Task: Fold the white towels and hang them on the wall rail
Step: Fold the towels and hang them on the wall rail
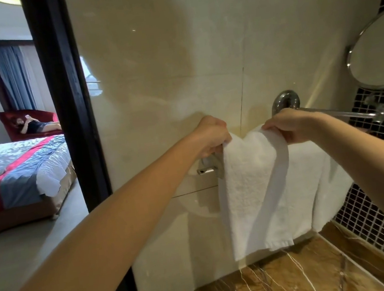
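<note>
Holding a white towel (248,186) at the rail (208,169).

Cream tiled wall (172,49), dark doorframe (62,89), bed (16,165), marble counter (279,281)

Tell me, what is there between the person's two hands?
In the head view, the white towel spans from the left hand to the right hand, its top edge dipping in the middle. Behind the dip shows the cream wall.
</note>
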Available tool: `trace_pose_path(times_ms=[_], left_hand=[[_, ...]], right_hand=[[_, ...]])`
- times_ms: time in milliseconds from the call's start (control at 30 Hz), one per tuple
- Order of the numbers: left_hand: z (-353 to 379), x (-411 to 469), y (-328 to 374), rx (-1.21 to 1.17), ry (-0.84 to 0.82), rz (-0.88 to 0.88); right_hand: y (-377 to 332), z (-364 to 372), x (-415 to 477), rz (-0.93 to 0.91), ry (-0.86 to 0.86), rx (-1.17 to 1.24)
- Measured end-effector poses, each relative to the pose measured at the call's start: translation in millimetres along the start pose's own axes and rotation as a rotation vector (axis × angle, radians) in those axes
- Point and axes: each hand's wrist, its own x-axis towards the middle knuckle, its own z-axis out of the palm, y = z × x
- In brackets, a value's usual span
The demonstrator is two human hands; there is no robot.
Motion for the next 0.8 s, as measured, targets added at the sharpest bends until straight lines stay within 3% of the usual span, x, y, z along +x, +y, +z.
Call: trace_pose_path(times_ms=[167, 367, 800], left_hand=[[12, 1, -7, 0.095, 0.015, -0.026], [26, 4, -13, 0.405, 0.123, -0.007], [26, 6, -25, 0.732, 0.102, 0.152]], right_hand=[[15, -2, 8, -0.038, 0.194, -0.113], [34, 8, 16, -0.041, 0.129, -0.179], [41, 26, 22, -0.168, 0.217, -0.386]])
